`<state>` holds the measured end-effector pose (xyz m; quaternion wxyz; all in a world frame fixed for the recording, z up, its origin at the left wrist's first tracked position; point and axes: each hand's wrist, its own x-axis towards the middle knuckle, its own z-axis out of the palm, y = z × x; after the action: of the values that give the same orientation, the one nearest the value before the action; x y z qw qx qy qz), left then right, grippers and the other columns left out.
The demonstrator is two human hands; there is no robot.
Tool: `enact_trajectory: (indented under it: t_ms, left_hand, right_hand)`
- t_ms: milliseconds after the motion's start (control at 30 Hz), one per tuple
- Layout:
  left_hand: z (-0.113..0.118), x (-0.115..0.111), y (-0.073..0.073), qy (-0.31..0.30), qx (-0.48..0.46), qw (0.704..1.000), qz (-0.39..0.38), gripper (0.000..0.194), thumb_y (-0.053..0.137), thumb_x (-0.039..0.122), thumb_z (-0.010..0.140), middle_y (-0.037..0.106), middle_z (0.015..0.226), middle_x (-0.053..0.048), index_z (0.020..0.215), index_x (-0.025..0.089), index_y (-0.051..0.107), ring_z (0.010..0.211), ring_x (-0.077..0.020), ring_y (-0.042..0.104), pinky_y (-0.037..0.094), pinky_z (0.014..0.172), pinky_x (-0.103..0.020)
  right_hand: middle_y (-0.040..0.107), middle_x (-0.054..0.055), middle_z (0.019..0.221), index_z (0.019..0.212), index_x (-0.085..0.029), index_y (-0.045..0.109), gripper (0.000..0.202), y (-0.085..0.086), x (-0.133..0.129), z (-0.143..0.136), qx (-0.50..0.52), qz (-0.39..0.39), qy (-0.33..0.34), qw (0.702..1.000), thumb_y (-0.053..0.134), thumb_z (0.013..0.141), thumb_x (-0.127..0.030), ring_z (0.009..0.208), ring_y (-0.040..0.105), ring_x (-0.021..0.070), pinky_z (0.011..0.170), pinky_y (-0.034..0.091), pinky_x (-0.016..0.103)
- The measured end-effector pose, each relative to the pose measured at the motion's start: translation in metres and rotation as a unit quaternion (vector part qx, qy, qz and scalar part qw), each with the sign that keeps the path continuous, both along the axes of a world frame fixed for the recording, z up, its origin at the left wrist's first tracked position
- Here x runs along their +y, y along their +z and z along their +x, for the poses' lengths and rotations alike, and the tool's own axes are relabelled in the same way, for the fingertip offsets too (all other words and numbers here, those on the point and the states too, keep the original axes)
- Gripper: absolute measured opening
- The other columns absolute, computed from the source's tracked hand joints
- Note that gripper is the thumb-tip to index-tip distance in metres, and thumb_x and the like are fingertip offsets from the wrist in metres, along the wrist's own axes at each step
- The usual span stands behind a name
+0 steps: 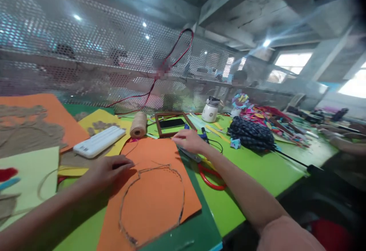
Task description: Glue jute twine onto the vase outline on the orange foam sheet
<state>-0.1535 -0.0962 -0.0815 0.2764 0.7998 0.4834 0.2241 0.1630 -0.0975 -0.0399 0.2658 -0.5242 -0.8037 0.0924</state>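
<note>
An orange sheet [154,201] lies on a dark green board [204,220], with a loop of brown twine [183,193] on it. My left hand [111,171] is at the sheet's left edge, near the upper left of the loop, its fingertips pinched close to a thin twine end; what they hold is too small to make out. My right hand [190,141] is over the sheet's top right corner, thumb and fingers together. Whether anything is between them cannot be seen. Scissors with red handles [213,180] lie under my right forearm.
A twine spool [138,125], a white case [99,141], a wooden frame [160,132] around a phone [172,123] and a white bottle [211,110] stand or lie behind the sheet. A dark checked umbrella [251,133] lies right. A person's arm [345,144] shows far right.
</note>
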Motion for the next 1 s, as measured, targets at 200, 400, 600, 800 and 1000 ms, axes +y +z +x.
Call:
enact_trajectory:
  t_ms: [200, 400, 600, 800, 1000]
  left_hand:
    - [-0.003, 0.005, -0.010, 0.011, -0.021, 1.000, 0.009, 0.049, 0.054, 0.064, 0.077, 0.078, 0.098, -0.007, 0.086, 0.022, 0.077, 0.091, -0.0309, 0.070, 0.054, 0.076, -0.032]
    - [-0.001, 0.003, -0.013, 0.002, -0.004, 1.000, 0.027, 0.045, 0.051, 0.061, 0.080, 0.078, 0.096, -0.005, 0.086, 0.024, 0.076, 0.090, -0.0282, 0.069, 0.052, 0.076, -0.029]
    - [0.002, -0.001, -0.012, -0.026, 0.015, 0.999, 0.032, 0.044, 0.046, 0.057, 0.087, 0.076, 0.091, -0.006, 0.083, 0.022, 0.073, 0.086, -0.0246, 0.067, 0.050, 0.075, -0.028]
    - [0.003, -0.004, -0.010, -0.024, 0.018, 0.999, 0.041, 0.037, 0.047, 0.050, 0.087, 0.075, 0.087, -0.004, 0.080, 0.023, 0.072, 0.084, -0.0229, 0.066, 0.048, 0.075, -0.027]
    - [0.002, -0.002, -0.016, -0.024, 0.012, 0.999, 0.043, 0.038, 0.045, 0.047, 0.088, 0.074, 0.086, -0.005, 0.080, 0.020, 0.070, 0.082, -0.0205, 0.065, 0.047, 0.074, -0.026]
  right_hand:
    - [0.067, 0.004, 0.075, 0.081, -0.009, 0.069, 0.031, 0.004, 0.023, 0.088, -0.055, 0.001, -0.221, 0.974, 0.052, 0.097, -0.031, 0.067, 0.060, 0.0138, 0.064, 0.046, 0.027]
    - [0.070, 0.007, 0.096, 0.094, -0.013, 0.071, 0.016, -0.023, 0.008, 0.090, -0.140, -0.005, -0.180, 0.974, 0.058, 0.089, -0.022, 0.093, 0.060, 0.0192, 0.084, 0.044, 0.030]
    - [0.062, 0.020, 0.117, 0.119, -0.007, 0.060, 0.042, -0.047, 0.019, 0.056, -0.188, 0.022, -0.193, 0.963, 0.056, 0.077, -0.001, 0.111, 0.049, 0.0296, 0.094, 0.038, 0.039]
    - [0.058, 0.021, 0.116, 0.112, -0.008, 0.059, 0.037, -0.060, 0.032, 0.064, -0.135, 0.031, -0.205, 0.969, 0.049, 0.078, 0.002, 0.108, 0.049, 0.0295, 0.095, 0.038, 0.041]
    - [0.062, 0.014, 0.109, 0.099, -0.013, 0.061, 0.026, -0.051, 0.040, 0.079, 0.032, 0.022, -0.208, 0.977, 0.058, 0.074, -0.006, 0.106, 0.052, 0.0265, 0.096, 0.039, 0.039]
